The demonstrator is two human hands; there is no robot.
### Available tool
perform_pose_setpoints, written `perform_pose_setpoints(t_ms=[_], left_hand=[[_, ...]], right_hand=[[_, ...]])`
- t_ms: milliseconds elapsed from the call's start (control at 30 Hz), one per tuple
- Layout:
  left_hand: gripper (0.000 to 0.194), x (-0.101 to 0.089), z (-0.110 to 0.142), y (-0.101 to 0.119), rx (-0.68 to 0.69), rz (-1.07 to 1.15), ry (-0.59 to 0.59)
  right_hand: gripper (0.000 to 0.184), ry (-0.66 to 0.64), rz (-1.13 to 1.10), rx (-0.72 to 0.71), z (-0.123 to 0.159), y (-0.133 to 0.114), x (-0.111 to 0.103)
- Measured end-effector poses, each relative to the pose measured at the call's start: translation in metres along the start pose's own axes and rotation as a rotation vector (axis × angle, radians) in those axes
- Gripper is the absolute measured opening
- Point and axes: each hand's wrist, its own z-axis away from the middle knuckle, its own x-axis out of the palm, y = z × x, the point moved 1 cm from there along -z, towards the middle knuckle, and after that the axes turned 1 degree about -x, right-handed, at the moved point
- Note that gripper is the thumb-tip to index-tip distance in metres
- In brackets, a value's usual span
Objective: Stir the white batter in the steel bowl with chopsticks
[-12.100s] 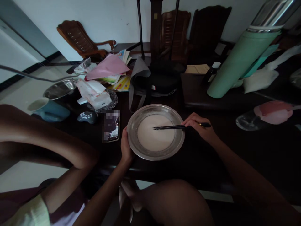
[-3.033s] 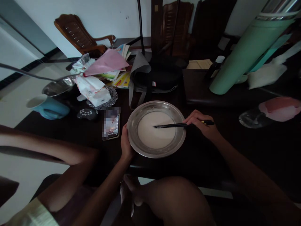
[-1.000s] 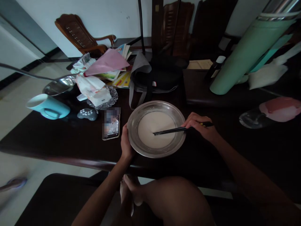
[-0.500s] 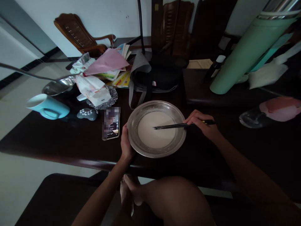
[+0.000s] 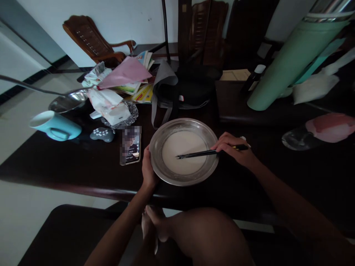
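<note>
A wide steel bowl [image 5: 155,162] stands near the front edge of the dark table, holding a smooth off-white liquid [image 5: 183,142]. My left hand [image 5: 148,168] grips the bowl's left side, with part of the fingers hidden beneath and behind the rim. Black chopsticks [image 5: 198,153] are pinched in my right hand [image 5: 233,146], just right of the bowl. They slant down over the right rim, and their tips touch the liquid left of its middle.
Left of the bowl lie a phone [image 5: 135,147] with a lit screen, a grey game controller [image 5: 102,134] and a light-blue mug [image 5: 63,125]. Behind are a tissue pack [image 5: 111,107] and a black bag [image 5: 191,88]. A tall green flask [image 5: 288,66] stands back right.
The chopsticks' tips have moved left and slightly toward me in the liquid, my right hand shifting a little with them. My left hand keeps its hold on the bowl.
</note>
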Motion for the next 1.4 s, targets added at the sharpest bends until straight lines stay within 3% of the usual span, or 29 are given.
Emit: perform_pose_setpoints(t_ms=[167,333,500,633,800,1000,1100,1200,1400], left_hand=[[0.051,0.0,0.0,0.0,0.042,-0.036,-0.003],[0.054,0.0,0.0,-0.001,0.03,-0.024,-0.022],[0.053,0.0,0.001,0.002,0.029,-0.035,-0.013],[0.053,0.0,0.001,0.003,0.012,-0.033,-0.003],[0.055,0.0,0.0,-0.001,0.029,-0.028,-0.015],[0.051,0.0,0.003,0.003,0.048,-0.112,-0.008],[0.044,-0.001,0.003,0.012,0.097,-0.238,-0.004],[0.038,-0.005,-0.005,0.019,0.163,-0.339,-0.022],[0.03,-0.013,-0.028,0.022,0.263,-0.313,-0.042]], right_hand=[[0.026,0.07,-0.007,0.034,0.0,0.0,-0.002],[0.022,-0.011,-0.001,-0.017,0.0,0.0,0.0],[0.026,0.043,-0.007,0.002,0.0,0.001,-0.002],[0.022,-0.002,0.002,-0.03,0.0,0.0,0.0],[0.027,0.062,-0.034,0.037,0.0,0.001,-0.002],[0.022,-0.001,-0.027,-0.001,0.001,0.001,-0.002],[0.026,0.048,-0.036,0.02,0.001,0.003,-0.003],[0.026,0.016,-0.062,0.004,0.001,0.002,-0.001],[0.026,0.02,-0.051,0.007,0.001,0.001,-0.003]])
